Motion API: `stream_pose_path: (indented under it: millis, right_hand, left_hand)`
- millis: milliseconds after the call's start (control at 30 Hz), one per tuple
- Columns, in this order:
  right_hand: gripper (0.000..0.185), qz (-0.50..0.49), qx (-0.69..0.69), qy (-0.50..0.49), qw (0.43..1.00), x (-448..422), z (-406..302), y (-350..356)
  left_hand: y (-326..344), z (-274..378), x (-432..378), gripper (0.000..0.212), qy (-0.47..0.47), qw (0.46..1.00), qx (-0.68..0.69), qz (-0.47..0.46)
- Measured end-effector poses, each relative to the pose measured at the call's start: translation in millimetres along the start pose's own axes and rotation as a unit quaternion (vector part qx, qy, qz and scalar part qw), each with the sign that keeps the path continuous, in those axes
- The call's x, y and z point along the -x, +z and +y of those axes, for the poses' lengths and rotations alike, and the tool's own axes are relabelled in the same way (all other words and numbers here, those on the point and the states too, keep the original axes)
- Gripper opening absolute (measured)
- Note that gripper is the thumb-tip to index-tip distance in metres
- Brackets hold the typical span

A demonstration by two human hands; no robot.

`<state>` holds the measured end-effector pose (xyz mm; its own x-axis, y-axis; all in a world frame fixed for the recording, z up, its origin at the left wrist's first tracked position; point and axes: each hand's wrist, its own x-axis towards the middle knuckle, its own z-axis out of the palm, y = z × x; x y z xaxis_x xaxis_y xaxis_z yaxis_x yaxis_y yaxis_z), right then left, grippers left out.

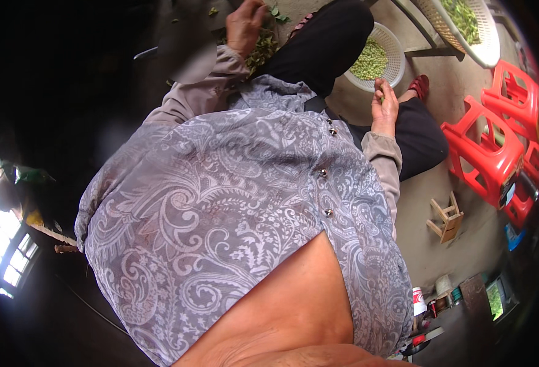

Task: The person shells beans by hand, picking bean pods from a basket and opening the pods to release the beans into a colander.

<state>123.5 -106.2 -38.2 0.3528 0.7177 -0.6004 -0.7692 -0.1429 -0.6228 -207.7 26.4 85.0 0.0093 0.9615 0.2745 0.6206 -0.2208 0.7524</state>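
My left hand point(244, 28) is at the top of the view with curled fingers, above a heap of leafy green plants and pods point(261, 52). Whether it grips anything is hidden. My right hand point(385, 108) is raised at the near edge of a white plastic colander point(396, 52), holding a small green pod point(382, 98) in its fingers. Shelled green beans point(369, 59) lie in that colander, which stands on the floor between my legs.
A second white colander point(489, 51) with green pods point(461, 20) sits higher, at upper right, above a dark frame point(434, 52). Red plastic stools point(492, 151) and a small wooden stool point(446, 219) stand on the right. Loose leaves point(278, 16) lie on the floor.
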Motion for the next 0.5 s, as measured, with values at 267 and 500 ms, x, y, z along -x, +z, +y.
stream_pose_path:
  millis: [267, 500]
  right_hand:
    - [0.009, -0.044, -0.026, 0.028, 0.998, -1, -6, -15]
    - [0.008, -0.062, -0.108, 0.006, 0.992, -3, -13, -10]
  left_hand:
    - [11, -124, 54, 0.029, -0.062, 0.876, -0.413, -0.243]
    - [44, -23, 3, 0.017, 0.155, 0.974, -0.149, -0.068]
